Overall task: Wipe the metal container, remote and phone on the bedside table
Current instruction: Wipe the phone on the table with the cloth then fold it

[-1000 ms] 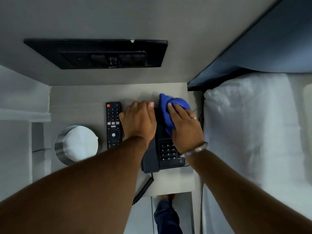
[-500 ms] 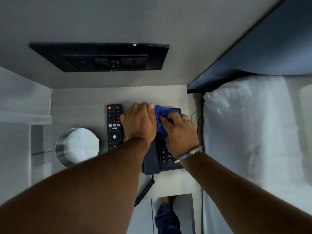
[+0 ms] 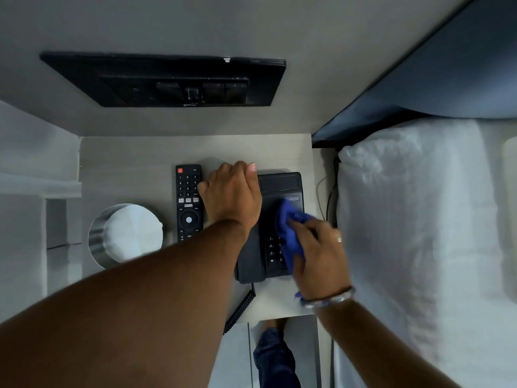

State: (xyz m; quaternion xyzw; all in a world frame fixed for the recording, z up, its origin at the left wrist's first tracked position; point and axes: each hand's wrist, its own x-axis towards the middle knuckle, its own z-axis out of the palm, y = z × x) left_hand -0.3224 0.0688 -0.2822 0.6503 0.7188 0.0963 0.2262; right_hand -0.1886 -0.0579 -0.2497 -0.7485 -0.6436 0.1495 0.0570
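View from the head camera, looking straight down on a pale table [image 3: 134,158] beside a bed [image 3: 419,219]. The black phone [image 3: 279,186] sits at the table's right side, its handset lying along its left edge and its coiled cord [image 3: 240,309] trailing toward the near edge. The left hand [image 3: 232,197] rests curled over the far end of the handset, fingers bent down around it. The right hand [image 3: 319,259] grips a bunched blue cloth [image 3: 289,228] and presses it on the phone's face, just above and over the right part of the keypad; motion blur softens this hand. A ring and a wrist bangle are visible on it. The black remote [image 3: 188,203] lies just left of the left hand, buttons up, parallel to the phone. The round metal container [image 3: 96,242], lined with white paper, stands near the table's left edge, apart from the remote. A black switch panel [image 3: 167,79] is set in the wall behind.
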